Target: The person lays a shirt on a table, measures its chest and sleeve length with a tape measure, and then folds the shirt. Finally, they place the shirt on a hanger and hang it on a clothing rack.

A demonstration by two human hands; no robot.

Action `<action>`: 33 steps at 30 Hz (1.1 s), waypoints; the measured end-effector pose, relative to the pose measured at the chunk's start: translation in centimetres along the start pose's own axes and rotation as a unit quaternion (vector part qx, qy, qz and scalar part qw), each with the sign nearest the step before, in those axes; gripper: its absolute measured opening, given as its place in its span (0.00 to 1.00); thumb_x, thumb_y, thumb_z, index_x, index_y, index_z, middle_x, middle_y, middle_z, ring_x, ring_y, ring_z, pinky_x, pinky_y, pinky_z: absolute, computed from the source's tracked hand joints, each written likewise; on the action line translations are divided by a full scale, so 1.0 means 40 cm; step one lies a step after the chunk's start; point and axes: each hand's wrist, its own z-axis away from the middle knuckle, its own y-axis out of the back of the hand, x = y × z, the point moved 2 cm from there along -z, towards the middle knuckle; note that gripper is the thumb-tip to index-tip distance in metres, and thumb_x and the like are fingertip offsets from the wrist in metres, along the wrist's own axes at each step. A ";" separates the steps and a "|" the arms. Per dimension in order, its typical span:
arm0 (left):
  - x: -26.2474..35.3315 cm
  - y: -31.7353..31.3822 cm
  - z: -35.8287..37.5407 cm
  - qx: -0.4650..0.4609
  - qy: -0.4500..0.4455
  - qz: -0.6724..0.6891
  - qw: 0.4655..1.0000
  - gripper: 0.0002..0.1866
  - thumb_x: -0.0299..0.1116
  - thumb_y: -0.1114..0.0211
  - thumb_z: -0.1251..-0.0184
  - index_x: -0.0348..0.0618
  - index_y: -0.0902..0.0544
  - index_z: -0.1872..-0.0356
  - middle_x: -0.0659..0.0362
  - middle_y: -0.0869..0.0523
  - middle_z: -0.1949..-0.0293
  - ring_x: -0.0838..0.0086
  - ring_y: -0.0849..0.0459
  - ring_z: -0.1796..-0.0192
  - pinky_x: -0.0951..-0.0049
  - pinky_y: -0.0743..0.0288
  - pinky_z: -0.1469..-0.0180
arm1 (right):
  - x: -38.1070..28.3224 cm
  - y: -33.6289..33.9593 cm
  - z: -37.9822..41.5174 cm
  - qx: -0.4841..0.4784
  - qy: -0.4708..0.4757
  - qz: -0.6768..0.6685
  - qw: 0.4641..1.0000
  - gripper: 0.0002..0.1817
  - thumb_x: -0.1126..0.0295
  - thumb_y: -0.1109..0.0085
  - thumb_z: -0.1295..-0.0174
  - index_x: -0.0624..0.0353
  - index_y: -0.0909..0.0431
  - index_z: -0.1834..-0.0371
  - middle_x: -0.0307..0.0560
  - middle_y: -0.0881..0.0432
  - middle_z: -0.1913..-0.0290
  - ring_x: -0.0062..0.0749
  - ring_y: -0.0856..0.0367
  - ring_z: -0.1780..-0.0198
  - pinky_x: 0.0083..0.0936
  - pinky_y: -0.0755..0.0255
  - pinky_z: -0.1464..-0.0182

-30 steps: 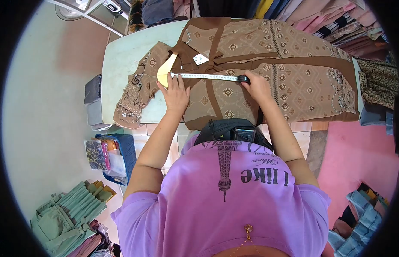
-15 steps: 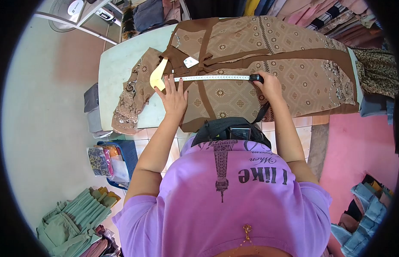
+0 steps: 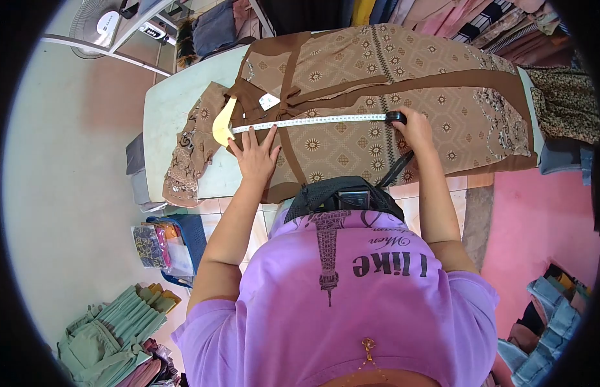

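Observation:
A brown patterned dress [image 3: 390,84] lies flat on a pale table [image 3: 177,97], with a cream hanger [image 3: 221,126] at its neck and a white tag [image 3: 269,101]. A white measuring tape [image 3: 313,120] stretches across the dress. My left hand [image 3: 255,155] lies flat with spread fingers, pinning the tape's end near the hanger. My right hand [image 3: 416,129] grips the tape's black case [image 3: 395,117] farther right on the dress.
Folded green clothes [image 3: 106,329] lie on the floor at lower left, next to a blue basket [image 3: 177,242] with packets. Hanging garments [image 3: 506,26] line the far side. A fan [image 3: 97,22] stands at upper left. Denim [image 3: 545,329] lies at lower right.
My right hand has pulled the tape case rightward, lengthening the tape across the dress. My left hand stays at the hanger end. The view has shifted slightly.

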 end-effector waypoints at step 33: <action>0.275 0.094 -0.054 -0.052 0.104 -0.030 0.993 0.26 0.54 0.49 0.35 0.62 0.31 0.37 0.55 0.33 0.37 0.60 0.49 0.29 0.28 0.68 0.37 | 0.348 0.216 -0.089 -0.023 0.070 0.006 0.997 0.11 0.65 0.34 0.50 0.44 0.19 0.61 0.47 0.17 0.64 0.47 0.19 0.60 0.40 0.27 0.60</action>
